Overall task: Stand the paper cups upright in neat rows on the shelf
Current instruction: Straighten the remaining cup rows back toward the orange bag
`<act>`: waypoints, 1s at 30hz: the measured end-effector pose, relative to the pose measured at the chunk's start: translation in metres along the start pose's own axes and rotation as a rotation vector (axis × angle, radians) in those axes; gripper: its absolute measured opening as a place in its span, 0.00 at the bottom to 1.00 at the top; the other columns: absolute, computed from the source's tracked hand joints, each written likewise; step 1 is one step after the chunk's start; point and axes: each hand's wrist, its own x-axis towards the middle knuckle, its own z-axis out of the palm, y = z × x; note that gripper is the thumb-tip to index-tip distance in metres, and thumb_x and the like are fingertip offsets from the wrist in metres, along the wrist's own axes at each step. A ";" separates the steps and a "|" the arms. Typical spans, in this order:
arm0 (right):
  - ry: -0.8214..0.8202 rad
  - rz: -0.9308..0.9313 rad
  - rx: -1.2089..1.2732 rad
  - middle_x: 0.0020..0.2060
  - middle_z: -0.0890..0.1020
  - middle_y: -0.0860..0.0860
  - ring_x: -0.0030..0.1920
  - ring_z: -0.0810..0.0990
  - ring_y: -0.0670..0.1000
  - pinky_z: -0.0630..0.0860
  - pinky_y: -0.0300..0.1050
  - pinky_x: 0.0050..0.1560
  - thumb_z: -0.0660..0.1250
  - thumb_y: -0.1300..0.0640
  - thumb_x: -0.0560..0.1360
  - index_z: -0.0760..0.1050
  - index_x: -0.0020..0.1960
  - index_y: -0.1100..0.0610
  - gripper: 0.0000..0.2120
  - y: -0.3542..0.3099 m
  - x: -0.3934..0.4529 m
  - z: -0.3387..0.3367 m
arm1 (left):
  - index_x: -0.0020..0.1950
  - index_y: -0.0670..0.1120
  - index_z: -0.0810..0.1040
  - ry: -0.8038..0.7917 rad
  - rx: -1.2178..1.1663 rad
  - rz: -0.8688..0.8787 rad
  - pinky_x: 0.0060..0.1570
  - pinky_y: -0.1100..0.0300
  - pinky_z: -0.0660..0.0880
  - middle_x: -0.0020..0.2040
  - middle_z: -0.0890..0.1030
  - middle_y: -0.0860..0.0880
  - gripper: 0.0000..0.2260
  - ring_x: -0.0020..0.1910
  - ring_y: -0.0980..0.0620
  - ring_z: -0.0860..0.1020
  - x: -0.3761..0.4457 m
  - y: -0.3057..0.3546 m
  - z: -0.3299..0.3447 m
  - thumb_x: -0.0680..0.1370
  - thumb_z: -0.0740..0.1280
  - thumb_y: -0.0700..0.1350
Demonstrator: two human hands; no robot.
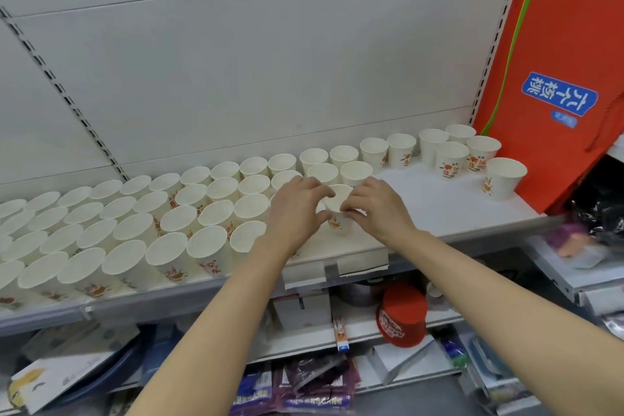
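While both my hands' fingers [351, 209] pinch one white printed paper cup [338, 213], it hovers beside the rows. Squeezing could crumple it; a careless nudge might topple neighbours on the white shelf [439, 209].

A tall red paper gift bag [553, 71] (blue label, green stripe) stands at the right. Below, a red printed tub [401, 316] and purple plastic packets [317, 388] lie on lower shelving.

Head view — close above shelf [439, 209]
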 end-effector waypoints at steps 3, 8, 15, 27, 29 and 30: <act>-0.010 -0.034 0.020 0.36 0.81 0.46 0.40 0.74 0.53 0.67 0.43 0.40 0.76 0.58 0.66 0.82 0.40 0.53 0.04 0.010 0.007 0.003 | 0.54 0.53 0.82 -0.119 0.061 0.027 0.46 0.60 0.63 0.55 0.80 0.54 0.10 0.54 0.50 0.72 0.019 0.004 0.009 0.75 0.70 0.53; 0.023 0.108 0.074 0.43 0.83 0.49 0.46 0.75 0.53 0.72 0.46 0.45 0.75 0.56 0.69 0.82 0.48 0.55 0.08 0.049 0.015 -0.002 | 0.50 0.53 0.84 -0.134 0.101 -0.023 0.40 0.59 0.59 0.49 0.82 0.54 0.07 0.50 0.50 0.72 0.026 -0.006 0.017 0.75 0.69 0.52; -0.089 0.104 -0.068 0.47 0.82 0.51 0.49 0.76 0.57 0.71 0.48 0.49 0.75 0.60 0.67 0.81 0.51 0.56 0.13 0.099 0.024 0.001 | 0.48 0.54 0.84 -0.150 0.179 -0.044 0.38 0.58 0.58 0.46 0.82 0.54 0.05 0.48 0.49 0.73 0.033 -0.009 0.024 0.75 0.69 0.50; 0.016 0.047 0.058 0.39 0.82 0.48 0.42 0.74 0.53 0.70 0.46 0.44 0.74 0.56 0.68 0.82 0.44 0.55 0.06 0.120 0.039 0.020 | 0.46 0.56 0.84 0.020 0.088 -0.146 0.35 0.60 0.67 0.42 0.82 0.57 0.08 0.44 0.51 0.75 0.031 -0.013 0.044 0.70 0.75 0.56; 0.094 0.096 0.031 0.37 0.82 0.48 0.40 0.74 0.54 0.70 0.46 0.42 0.72 0.57 0.70 0.81 0.42 0.55 0.02 0.137 0.040 0.012 | 0.46 0.56 0.84 0.057 0.028 -0.163 0.35 0.60 0.66 0.42 0.82 0.58 0.07 0.43 0.52 0.74 0.038 -0.009 0.041 0.70 0.75 0.55; 0.124 0.142 0.007 0.35 0.82 0.48 0.40 0.74 0.55 0.70 0.47 0.41 0.71 0.59 0.70 0.81 0.41 0.55 0.00 0.147 0.040 0.008 | 0.45 0.56 0.84 0.078 0.014 -0.160 0.35 0.60 0.66 0.41 0.82 0.58 0.05 0.42 0.53 0.74 0.043 -0.006 0.041 0.71 0.75 0.54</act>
